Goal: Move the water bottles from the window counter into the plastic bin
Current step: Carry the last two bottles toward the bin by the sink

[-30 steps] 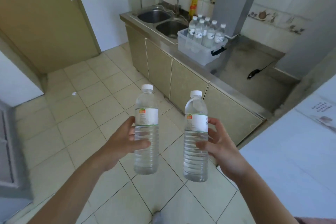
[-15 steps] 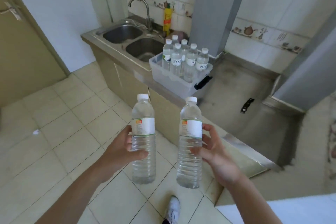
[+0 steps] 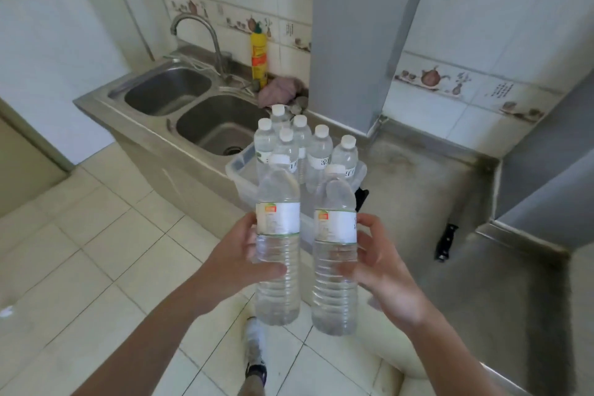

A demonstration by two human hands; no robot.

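Now the carrying step is nearly done, by my reading. Left hand (image 3: 236, 254) has its fingers wrapped round one bottle (image 3: 278, 244), and the right hand (image 3: 382, 264) grips a second bottle (image 3: 336, 254); both are upright in the air, just in front of the bin (image 3: 247, 177). It stands on the desk (image 3: 418, 202) beside the sink (image 3: 218, 125), with six bottles inside. Next, I judge: lower both bottles into the bin's free near side.

No lettering reads clearly anywhere. The two held bottles (image 3: 278, 244) (image 3: 336, 254) carry white labels with an orange patch and blurred print; the bin's bottles (image 3: 318, 151) and a wall tile (image 3: 499, 91) show dark, illegible marks.
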